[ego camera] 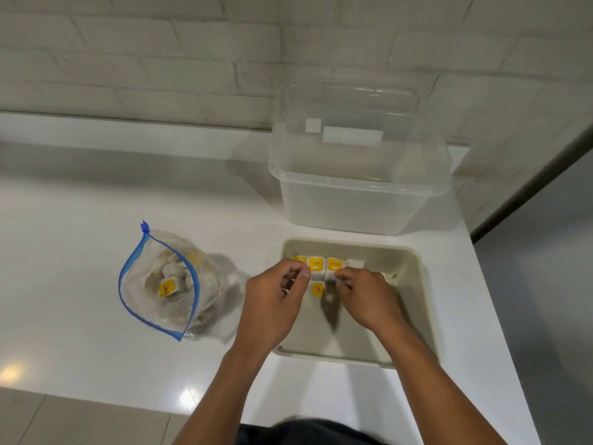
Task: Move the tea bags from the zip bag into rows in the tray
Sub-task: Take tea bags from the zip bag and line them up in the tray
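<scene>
White counter [96, 300]: both hands, left hand [276, 297] and right hand [365, 293], pinch light, soft tea bags [324, 268] in tray [420, 284]; probably best gripped by paper edges.

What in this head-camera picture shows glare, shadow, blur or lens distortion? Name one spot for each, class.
Head view: glare spots sit on the glossy white counter near its front edge; the hands throw soft shadows on the floor of the tray; the dark clothing at the bottom edge is smeared by blur; the wide lens bends the wall's brick lines and the counter's right edge; the zip bag is fairly sharp.
</scene>
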Demonstrator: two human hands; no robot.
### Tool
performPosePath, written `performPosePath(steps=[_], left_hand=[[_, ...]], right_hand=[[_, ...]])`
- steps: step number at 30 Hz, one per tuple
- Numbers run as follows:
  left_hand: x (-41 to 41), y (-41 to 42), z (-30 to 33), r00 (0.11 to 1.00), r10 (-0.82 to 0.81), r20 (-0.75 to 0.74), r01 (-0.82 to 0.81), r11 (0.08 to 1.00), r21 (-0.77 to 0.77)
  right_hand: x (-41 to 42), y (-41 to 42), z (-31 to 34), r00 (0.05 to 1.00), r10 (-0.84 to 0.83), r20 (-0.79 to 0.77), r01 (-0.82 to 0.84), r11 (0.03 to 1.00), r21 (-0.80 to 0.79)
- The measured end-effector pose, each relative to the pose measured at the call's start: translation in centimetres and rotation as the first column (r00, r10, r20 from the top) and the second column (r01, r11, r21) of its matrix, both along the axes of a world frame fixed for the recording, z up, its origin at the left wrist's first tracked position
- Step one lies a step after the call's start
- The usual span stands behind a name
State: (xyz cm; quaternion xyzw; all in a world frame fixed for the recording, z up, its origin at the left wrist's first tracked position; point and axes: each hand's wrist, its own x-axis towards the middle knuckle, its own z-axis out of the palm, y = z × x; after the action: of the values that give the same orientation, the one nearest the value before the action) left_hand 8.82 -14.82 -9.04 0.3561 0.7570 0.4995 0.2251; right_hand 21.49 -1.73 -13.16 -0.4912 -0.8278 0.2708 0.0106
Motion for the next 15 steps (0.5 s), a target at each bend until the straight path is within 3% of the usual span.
performPosePath(steps=[8, 15], left_hand=[[0.0, -0.6, 1.1, 0.997, -0.003, -0.072, 0.003, 1.0, -0.001], [-0.8, -1.9, 2.4, 0.995, 0.004, -0.095, -0.002, 1.0, 0.029]], right_hand=[[0.0, -0.8, 2.5, 0.979, -0.124, -0.16, 0.134, 0.989, 0.056], [-2.1, -3.6, 6.3, 0.95, -0.03, -0.31, 0.05, 0.997, 0.056]])
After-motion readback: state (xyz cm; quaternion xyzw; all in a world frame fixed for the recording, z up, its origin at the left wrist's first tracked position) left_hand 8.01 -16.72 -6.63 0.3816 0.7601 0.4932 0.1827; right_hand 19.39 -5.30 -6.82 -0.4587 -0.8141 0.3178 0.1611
